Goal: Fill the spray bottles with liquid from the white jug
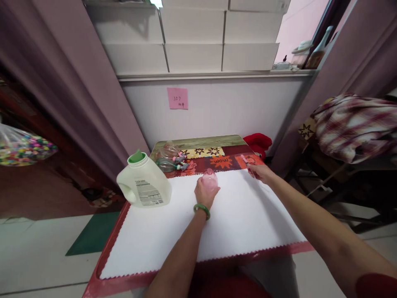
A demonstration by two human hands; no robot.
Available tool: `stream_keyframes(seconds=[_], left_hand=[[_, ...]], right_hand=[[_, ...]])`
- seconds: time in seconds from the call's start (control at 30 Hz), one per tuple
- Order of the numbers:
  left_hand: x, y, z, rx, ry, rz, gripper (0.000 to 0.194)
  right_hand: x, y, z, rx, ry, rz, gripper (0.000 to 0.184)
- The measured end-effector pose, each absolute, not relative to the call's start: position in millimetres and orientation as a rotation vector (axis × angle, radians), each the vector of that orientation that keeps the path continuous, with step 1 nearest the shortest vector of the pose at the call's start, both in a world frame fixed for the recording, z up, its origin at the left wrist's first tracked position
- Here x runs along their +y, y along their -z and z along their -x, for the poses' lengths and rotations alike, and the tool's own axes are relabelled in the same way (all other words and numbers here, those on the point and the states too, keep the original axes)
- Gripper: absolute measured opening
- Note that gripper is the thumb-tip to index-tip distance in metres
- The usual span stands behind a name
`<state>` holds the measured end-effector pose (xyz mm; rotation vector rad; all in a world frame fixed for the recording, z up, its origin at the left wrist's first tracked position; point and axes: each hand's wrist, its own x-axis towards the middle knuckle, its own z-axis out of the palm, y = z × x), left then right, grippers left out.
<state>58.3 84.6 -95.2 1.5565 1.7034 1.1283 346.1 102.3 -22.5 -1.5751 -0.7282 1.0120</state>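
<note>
My left hand (205, 193), with a green bangle on the wrist, is closed around a small clear pink bottle (210, 179) that stands on the white mat (198, 231). My right hand (259, 171) rests at the mat's far right corner, fingers closed on a small pink piece (245, 159) that I cannot make out. A large white detergent jug (144, 182) with a green cap stands at the mat's far left. Beyond the mat lie two or three clear spray bottles (170, 159) with pink and grey nozzles.
The mat covers a small red-edged table (124, 282) with a patterned cloth at its far end. A white wall with a pink note (178, 98) is behind. Curtains hang on both sides; a plaid cloth (353, 126) lies at right, a bag of coloured beads (21, 149) at left.
</note>
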Motion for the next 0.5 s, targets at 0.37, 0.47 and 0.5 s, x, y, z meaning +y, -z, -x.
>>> stream_keyframes(seconds=[0.37, 0.47, 0.5], left_hand=[[81, 96, -52, 1.597, -1.118, -1.608, 0.085], [83, 98, -52, 1.578, -1.133, -1.597, 0.085], [84, 99, -52, 1.573, -1.140, -1.593, 0.085]], right_hand=[[123, -61, -257, -0.468, -1.155, 0.749, 0.010], [125, -75, -237, -0.581, -1.070, 0.677, 0.019], [126, -79, -232, -0.619, -1.052, 0.664, 0.023]])
